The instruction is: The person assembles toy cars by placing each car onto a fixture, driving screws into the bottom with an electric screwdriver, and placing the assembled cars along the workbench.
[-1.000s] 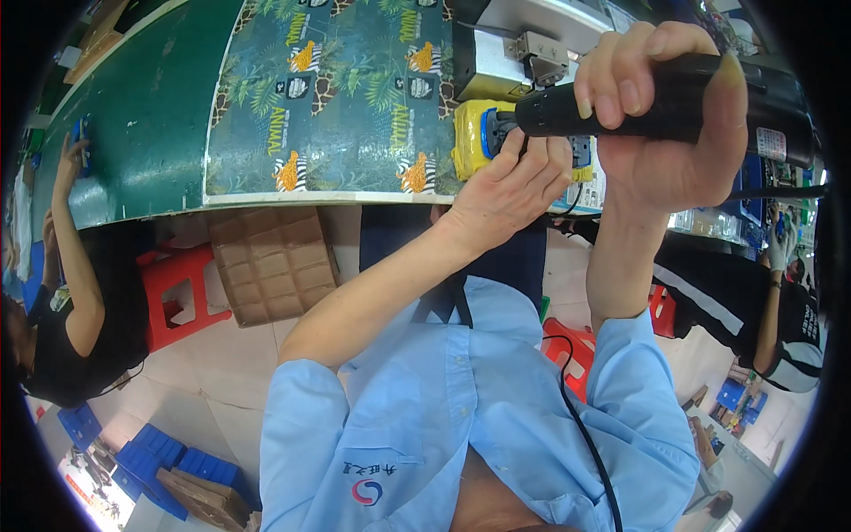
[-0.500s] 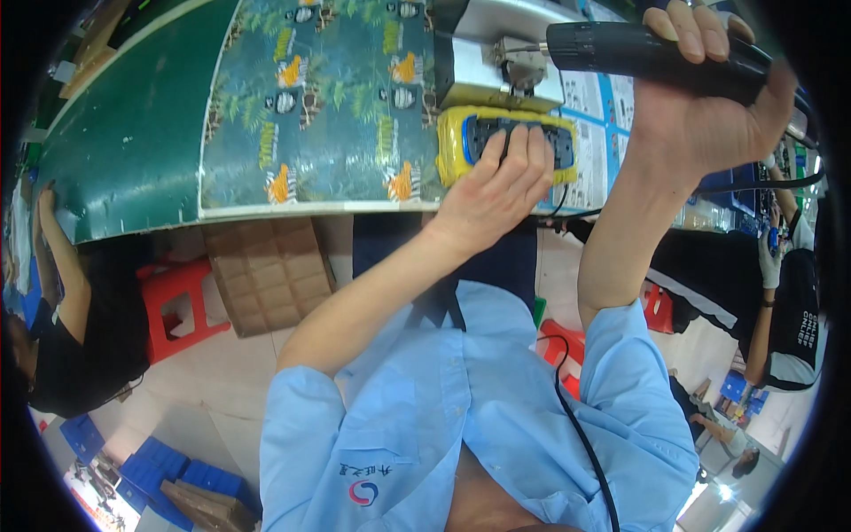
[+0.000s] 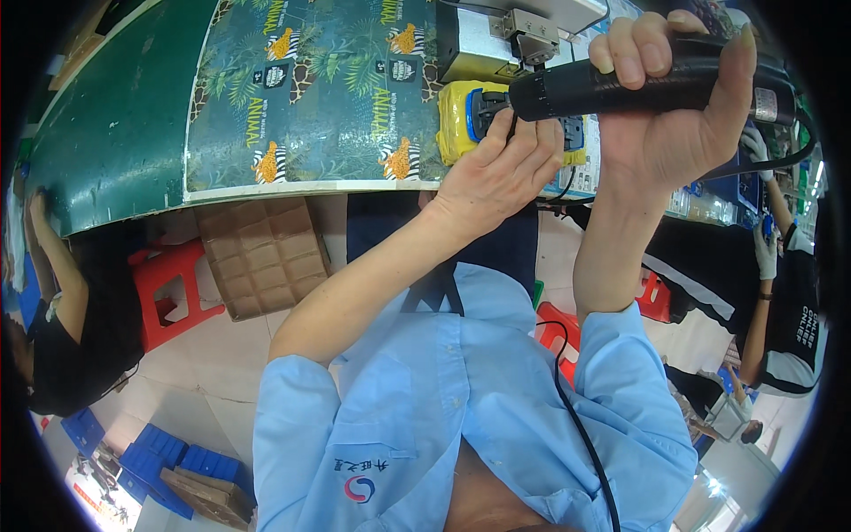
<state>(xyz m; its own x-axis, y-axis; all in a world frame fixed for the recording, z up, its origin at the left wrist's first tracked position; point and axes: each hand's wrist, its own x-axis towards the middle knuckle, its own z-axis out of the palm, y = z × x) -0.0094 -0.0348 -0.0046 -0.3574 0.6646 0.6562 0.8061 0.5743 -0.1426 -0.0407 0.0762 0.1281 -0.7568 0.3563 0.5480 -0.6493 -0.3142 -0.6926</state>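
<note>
Over the yellow holder (image 3: 456,124) near the front of the desk (image 3: 106,142), we have the black power screwdriver (image 3: 674,94) back down, nose towards the work; half a second ago its tip was up at the metal block (image 3: 532,34), now just behind. The left hand (image 3: 496,173) has changed too: its fingers lay spread across the piece then, and now they're gathered, fingertips bunched right beside the screwdriver's nose. Whether they pinch anything, I can't tell. Up goes the right hand (image 3: 656,149), wrapped round the thick barrel, fingers curled over the far side, thumb along the near one. And the blue-and-black piece (image 3: 486,108) sits inside the yellow holder, blue rim showing at the left, dark detail within, its middle hidden by the left hand; tip contact is out of sight.
</note>
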